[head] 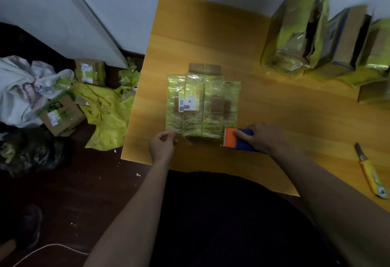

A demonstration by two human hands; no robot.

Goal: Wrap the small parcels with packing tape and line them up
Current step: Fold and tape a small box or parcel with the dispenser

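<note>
**Tape going onto a parcel at the middle of the table**

At the far left of the frame, on the dark floor, lies a crumpled white sack with a dark bag below it. Just right of these sit two cardboard boxes, one higher up and one lower, both streaked with yellow-green tape. A heap of yellow plastic spills between the boxes and the table's left edge.

The wooden table fills the centre and right. In mid-frame a flat parcel lies on it, covered in glossy yellow-green tape strips running top to bottom, with a barcode label showing through and a bare cardboard flap at its upper edge.

The left hand is at the parcel's lower left corner, fingers curled; it seems to pinch the tape end there, though the grip is too small to be sure. The right hand clasps a blue and orange tape dispenser at the parcel's lower right corner, its orange end touching the parcel's edge.

In the upper right, a row of wrapped parcels stands on edge, leaning together near the wall. At the lower right edge lies a yellow-handled knife, well apart from the hands.
</note>
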